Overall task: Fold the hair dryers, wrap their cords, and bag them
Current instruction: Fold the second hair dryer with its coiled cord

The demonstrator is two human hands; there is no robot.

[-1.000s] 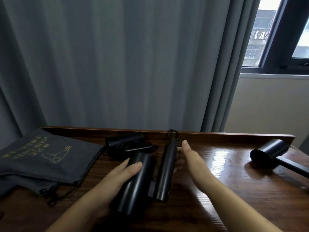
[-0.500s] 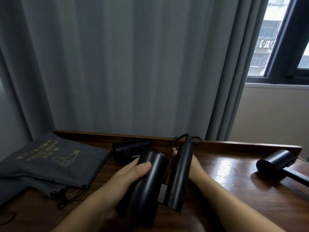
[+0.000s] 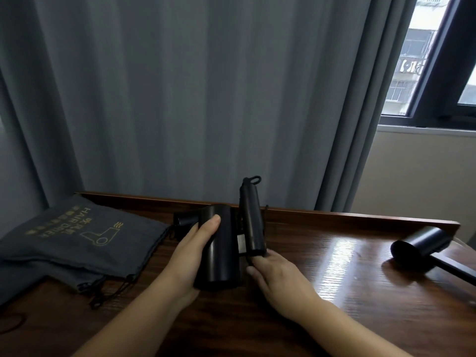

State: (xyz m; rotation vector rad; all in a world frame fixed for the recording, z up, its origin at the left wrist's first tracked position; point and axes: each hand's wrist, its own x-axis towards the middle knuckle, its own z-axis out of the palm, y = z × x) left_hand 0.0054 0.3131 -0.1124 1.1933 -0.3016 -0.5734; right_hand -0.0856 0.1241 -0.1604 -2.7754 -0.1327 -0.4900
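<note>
— Gripping what?
— Left hand (image 3: pixel 190 251) clasps the folded matte-black hair dryer (image 3: pixel 221 248); right hand (image 3: pixel 277 273) pinches its handle end.
— Writing?
— "HAIR DRIER" (gold) on the bag (image 3: pixel 85 235), left of it.

Your desk (image 3: pixel 322 256) is dark, grained wood with a glossy varnish that mirrors the window light. On it, the hair dryer (image 3: pixel 221 248) looks like smooth matt black plastic. Left of the dryer, the bags (image 3: pixel 85 235) are soft grey woven cloth with gold print.
</note>
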